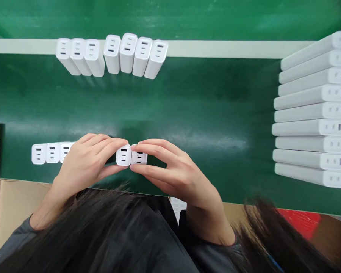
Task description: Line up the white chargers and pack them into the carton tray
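Near the front edge of the green table, my left hand [86,161] holds a white charger [123,156] between thumb and fingers, its ports facing up. My right hand [170,167] grips another white charger [139,157] right beside it, the two side by side. Fingertips of both hands come together where the chargers meet. To the left, a row of white chargers [52,152] stands with ports up, its right end hidden behind my left hand.
Several white chargers [126,57] stand across the table [210,106] on the pale strip [230,49], with a small gap in their row. At the right, several more [304,129] form a long column. Cardboard [19,208] lies below the front edge at left.
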The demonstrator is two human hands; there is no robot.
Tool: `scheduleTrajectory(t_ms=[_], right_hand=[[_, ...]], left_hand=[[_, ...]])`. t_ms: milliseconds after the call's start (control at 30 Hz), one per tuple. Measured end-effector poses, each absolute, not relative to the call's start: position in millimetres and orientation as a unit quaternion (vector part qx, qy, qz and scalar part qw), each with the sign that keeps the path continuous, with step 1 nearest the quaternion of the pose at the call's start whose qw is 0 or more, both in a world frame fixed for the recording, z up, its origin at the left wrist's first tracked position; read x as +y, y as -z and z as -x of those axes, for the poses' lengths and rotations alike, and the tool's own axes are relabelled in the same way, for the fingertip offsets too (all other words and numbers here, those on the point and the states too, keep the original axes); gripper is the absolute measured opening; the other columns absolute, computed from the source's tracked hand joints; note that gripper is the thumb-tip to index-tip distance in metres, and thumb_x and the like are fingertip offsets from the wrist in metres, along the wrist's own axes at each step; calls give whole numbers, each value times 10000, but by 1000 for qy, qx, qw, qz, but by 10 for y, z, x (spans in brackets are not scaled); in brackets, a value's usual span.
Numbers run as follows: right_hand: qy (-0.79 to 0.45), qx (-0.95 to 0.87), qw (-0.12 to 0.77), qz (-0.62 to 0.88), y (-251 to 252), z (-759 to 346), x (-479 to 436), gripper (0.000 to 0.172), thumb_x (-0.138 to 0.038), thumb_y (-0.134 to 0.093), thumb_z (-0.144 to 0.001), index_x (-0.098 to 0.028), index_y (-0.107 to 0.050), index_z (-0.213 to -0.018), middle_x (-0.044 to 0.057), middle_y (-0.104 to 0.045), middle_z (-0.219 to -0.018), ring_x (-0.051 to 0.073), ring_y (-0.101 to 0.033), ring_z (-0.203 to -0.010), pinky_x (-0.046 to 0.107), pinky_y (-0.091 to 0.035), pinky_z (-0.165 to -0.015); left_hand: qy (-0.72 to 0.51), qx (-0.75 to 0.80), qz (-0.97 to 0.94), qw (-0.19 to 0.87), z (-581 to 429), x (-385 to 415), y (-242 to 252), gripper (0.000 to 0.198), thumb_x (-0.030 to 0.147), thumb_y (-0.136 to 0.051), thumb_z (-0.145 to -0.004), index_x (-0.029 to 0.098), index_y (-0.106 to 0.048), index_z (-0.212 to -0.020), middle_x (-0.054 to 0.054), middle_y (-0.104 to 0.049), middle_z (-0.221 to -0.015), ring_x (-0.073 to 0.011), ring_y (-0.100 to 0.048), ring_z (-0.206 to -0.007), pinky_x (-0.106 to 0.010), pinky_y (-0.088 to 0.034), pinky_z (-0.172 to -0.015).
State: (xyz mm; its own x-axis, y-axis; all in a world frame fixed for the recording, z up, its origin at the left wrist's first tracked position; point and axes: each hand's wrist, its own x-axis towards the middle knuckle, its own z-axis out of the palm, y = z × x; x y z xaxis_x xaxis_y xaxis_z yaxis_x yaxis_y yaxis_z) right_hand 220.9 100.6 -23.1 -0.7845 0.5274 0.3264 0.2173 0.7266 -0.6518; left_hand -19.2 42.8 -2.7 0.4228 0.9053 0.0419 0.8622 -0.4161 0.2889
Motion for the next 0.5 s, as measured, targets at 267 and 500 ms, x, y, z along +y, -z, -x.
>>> scheduleTrajectory(t_ms=[267,500], right_hand=[[-342,-872,265,230,263,-2172,975,369,-136,-589,-943,-292,-597,-1278,88,-625,-1332,227,-624,-1186,410,-590,-973],[-345,-874,254,232,322,-2137,967,492,-165,-596,-950,-283,-489,-1415,117,-545,-1402,232,-602,-1226,403,-571,-1010]], left_hand=[[-115,526,-833,127,212,419,41,419,492,-557,-970,187,-560,-1258,-88,-703,-1203,-229,-659,-1054,-355,-496,-865],[-156,527,-822,152,231,411,25,554,524,-630,-919,194,-476,-1336,-91,-677,-1194,-245,-637,-1096,-377,-504,-911]])
